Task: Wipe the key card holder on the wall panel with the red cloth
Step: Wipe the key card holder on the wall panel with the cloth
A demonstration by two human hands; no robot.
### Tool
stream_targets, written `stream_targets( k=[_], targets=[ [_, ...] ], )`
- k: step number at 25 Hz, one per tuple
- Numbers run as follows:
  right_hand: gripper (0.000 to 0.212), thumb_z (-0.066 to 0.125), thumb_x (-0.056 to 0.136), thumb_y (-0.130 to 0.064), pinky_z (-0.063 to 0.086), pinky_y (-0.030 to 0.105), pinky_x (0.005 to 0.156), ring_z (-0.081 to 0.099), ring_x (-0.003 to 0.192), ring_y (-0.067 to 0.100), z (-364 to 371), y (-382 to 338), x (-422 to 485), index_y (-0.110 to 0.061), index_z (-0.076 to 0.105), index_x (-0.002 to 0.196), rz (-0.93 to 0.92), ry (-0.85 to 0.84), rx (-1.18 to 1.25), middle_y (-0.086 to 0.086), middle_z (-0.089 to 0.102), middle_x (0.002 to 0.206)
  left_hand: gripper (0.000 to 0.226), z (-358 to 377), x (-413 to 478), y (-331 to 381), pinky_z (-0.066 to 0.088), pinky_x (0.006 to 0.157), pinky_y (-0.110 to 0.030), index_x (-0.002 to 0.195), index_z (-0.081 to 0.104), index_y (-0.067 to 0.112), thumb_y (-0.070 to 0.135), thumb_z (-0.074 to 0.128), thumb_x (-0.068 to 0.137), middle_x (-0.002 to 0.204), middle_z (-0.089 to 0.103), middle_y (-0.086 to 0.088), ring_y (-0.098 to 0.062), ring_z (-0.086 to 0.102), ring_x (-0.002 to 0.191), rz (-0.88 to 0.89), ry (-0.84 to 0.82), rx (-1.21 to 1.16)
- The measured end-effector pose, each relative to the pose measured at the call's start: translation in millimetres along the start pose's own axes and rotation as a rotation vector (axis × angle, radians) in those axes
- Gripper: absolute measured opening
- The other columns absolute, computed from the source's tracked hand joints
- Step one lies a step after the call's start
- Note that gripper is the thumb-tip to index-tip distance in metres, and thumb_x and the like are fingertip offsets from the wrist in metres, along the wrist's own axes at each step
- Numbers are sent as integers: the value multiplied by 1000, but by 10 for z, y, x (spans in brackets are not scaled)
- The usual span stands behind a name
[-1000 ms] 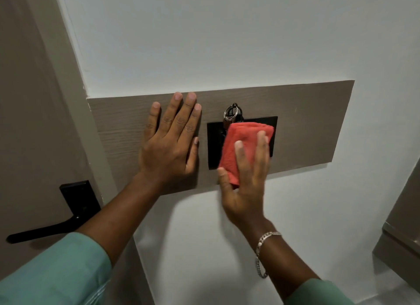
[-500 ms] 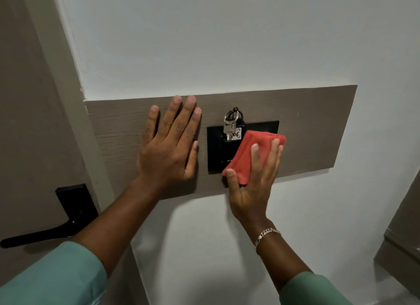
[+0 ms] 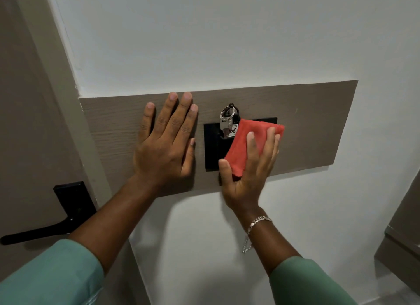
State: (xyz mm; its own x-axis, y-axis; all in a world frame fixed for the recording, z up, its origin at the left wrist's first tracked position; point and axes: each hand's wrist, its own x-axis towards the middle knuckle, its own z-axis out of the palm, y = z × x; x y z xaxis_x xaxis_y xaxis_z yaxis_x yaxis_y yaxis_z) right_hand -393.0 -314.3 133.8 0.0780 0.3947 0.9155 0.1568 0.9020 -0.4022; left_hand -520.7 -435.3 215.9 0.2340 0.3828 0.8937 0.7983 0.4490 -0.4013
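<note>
While my right hand (image 3: 246, 168) presses the folded red cloth (image 3: 250, 143) flat, the key card holder (image 3: 212, 148) is half hidden beneath it. A key bunch (image 3: 227, 123) hangs just left of my fingertips, its tag unreadable. My left hand (image 3: 166, 143) lies spread on the wall panel (image 3: 318, 127); a door handle (image 3: 45, 231) sits below-left.

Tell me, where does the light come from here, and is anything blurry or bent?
Head view: soft shadows fall below and beside both arms on the white wall, so light likely comes from above and behind; the brown wood-grain wall panel bows and lines lean from the wide lens; the right hand pressing the folded red cloth is slightly soft, the black key card holder reasonably sharp.
</note>
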Motion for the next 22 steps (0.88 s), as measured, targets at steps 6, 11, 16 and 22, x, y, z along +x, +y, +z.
stream_targets(
  k=[6,11,16,22],
  targets=[
    [69,52,94,-60,24,60,122,13,156,38,-16,-5,168,-18,39,147,42,38,42,21,25,163,60,-5,6,15,20,119,-57,150,35,6,29,44,96,158,33,-15,-32,27,149,1,-3,2],
    [78,54,86,-66,23,67,119,14,153,48,-214,158,169,-20,30,145,-156,-154,-55,28,26,159,60,-17,4,11,20,119,-56,149,36,6,28,45,95,157,35,-15,-33,29,148,6,1,-5],
    [74,51,90,-67,20,56,125,7,158,32,-48,-211,260,-23,38,149,127,30,63,12,22,166,59,-19,-4,35,21,119,-57,150,36,5,27,44,95,158,33,-15,-32,27,148,-2,2,-27],
    [68,54,94,-57,24,60,123,13,154,43,69,-286,9,-18,35,146,36,21,-10,25,24,161,59,-74,12,24,20,119,-57,147,41,4,21,49,91,155,37,-18,-35,31,147,-9,-11,-118]
  ],
)
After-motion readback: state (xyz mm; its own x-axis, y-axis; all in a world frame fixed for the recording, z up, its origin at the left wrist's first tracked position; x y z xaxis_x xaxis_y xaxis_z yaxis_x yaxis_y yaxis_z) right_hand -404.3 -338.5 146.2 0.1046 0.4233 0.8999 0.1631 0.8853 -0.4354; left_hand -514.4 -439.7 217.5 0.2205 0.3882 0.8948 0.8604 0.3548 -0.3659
